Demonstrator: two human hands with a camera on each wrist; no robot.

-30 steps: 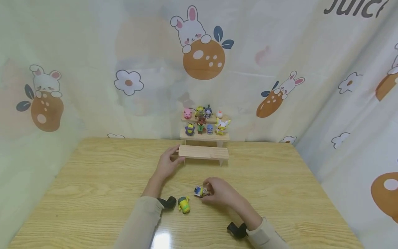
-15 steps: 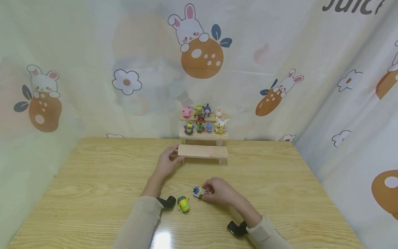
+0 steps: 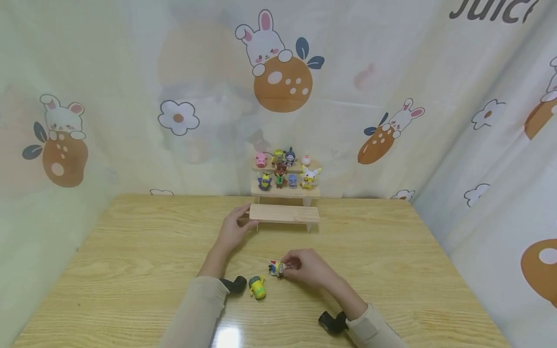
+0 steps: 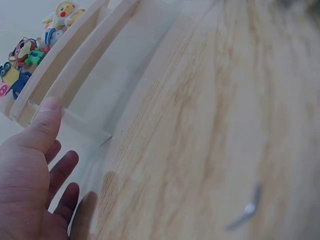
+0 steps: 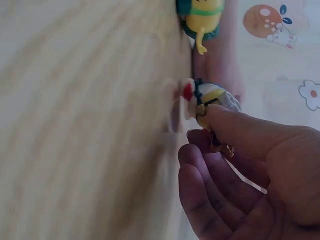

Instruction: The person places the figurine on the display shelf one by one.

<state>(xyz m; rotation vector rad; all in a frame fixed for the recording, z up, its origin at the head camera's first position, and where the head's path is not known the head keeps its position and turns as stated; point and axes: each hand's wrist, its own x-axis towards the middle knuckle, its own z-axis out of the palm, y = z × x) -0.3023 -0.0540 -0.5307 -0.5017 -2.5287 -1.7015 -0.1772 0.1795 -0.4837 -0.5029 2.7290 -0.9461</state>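
Note:
My right hand [image 3: 310,267] pinches a small minion figurine [image 3: 276,268] with blue, white and red parts, low over the table. In the right wrist view, thumb and fingertips meet at the end of this minion figurine [image 5: 202,100] that has a gold ring. My left hand [image 3: 232,229] grips the left end of the bottom step of a tiered wooden display stand [image 3: 285,213]. In the left wrist view its thumb lies on a step's edge. A yellow and green minion figurine [image 3: 257,288] lies on the table between the forearms.
Several figurines stand on the two upper steps, among them a pink pig [image 3: 261,160], a fox [image 3: 280,176] and a white-and-yellow one [image 3: 310,178]. The wood-grain table [image 3: 383,270] ends against a printed curtain [image 3: 209,159]. Black camera mounts [image 3: 332,323] sit at the wrists.
The right hand has turned the minion figurine slightly and shifted it a little to the left. My left hand stays on the stand.

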